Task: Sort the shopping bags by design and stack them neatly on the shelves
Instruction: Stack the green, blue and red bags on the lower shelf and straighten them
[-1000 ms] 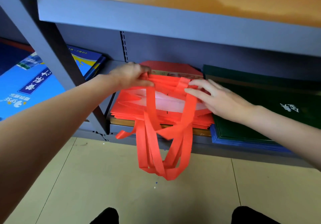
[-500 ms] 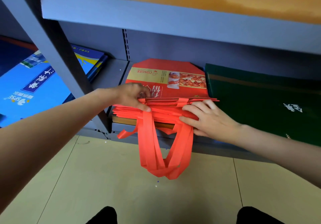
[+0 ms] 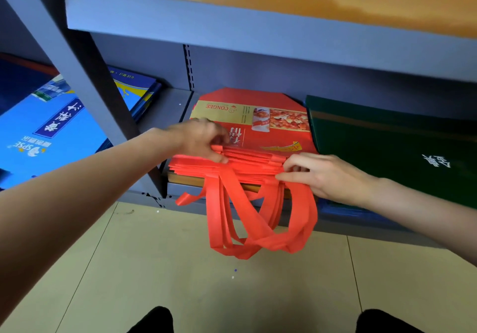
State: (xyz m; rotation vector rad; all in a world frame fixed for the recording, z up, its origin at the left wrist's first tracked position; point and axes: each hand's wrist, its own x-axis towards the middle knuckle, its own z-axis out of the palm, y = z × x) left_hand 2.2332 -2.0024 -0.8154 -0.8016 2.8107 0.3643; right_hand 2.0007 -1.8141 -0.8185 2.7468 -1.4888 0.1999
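partly hidden stacks around the red bags [image 3: 258, 136]

the left hand [image 3: 200, 139] covers the red bags' near-left corner print. the green bags [image 3: 387, 146], right of them, run off the frame's edge; the blue bags [image 3: 46, 128], to their left, sit half behind the post [image 3: 85, 74].

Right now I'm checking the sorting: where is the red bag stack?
In the head view, the red bag stack lies centre on the lower shelf, between blue bags left and green bags right.
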